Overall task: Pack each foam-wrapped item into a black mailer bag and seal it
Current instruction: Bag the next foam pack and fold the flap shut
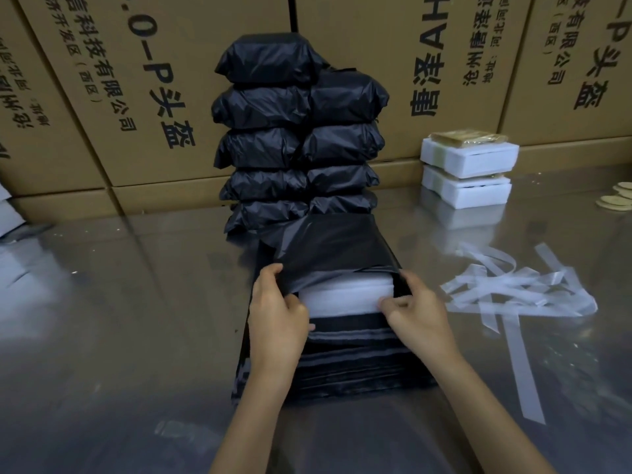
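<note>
The foam-wrapped item is seen between both hands, half inside the black bag, on a stack of flat bags. The bag's mouth edge is pinched by the left hand; the item's right end is pinched by the right hand. Sealed bags are stacked beyond.

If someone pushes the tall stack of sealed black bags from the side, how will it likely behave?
The stack of sealed bags would probably topple or slide apart: it stands tall in two narrow, uneven columns. The glossy wrinkled plastic looks slippery. Each bag likely gives softly, since the foam-wrapped item inside looks cushioned.
</note>
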{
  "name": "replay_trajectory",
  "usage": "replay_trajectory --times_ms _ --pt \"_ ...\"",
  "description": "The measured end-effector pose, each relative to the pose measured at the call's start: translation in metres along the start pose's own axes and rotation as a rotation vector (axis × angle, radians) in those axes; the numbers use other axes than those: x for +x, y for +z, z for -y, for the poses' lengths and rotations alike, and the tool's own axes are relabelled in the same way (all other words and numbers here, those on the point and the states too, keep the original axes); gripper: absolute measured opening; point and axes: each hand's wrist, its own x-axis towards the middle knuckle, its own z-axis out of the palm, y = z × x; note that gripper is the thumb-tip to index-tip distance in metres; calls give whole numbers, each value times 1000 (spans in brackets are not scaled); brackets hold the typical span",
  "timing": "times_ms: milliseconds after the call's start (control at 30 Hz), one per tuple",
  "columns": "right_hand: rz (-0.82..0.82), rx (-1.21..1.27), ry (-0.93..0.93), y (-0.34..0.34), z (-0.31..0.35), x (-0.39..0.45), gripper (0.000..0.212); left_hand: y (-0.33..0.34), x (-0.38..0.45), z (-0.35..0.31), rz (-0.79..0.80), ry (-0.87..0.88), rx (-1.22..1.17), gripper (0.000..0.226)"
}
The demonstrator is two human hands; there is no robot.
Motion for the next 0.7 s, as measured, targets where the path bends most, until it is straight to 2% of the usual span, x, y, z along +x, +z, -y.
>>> replay_trajectory --times_ms 67,133,167,233,300,400,433,567,700 --pt "-23 -186 -119 0 -1 -2 38 -1 5 6 144 -73 76 64" --pt "-16 -330 -198 0 -4 0 23 3 4 10 277 -60 191 78" --pt "-10 -394 -222 -2 -5 2 19 7 2 12 286 -29 215 81" --pt "-3 -457 -238 -5 -7 5 18 14 2 16 212 29 247 74" --pt "-24 -450 -237 -6 -6 7 19 16 7 17 136 37 270 57" --pt "-142 -467 -213 -5 -2 6 17 15 13 20 46 51 217 22" --pt "-178 -484 -200 -4 0 4 19 15 13 21 -1 73 214 19" --pt "-210 -539 -211 2 8 -5 38 23 7 19 -134 137 230 37" --pt "-202 -561 -175 4 8 -7 33 31 1 16 -147 144 342 37"
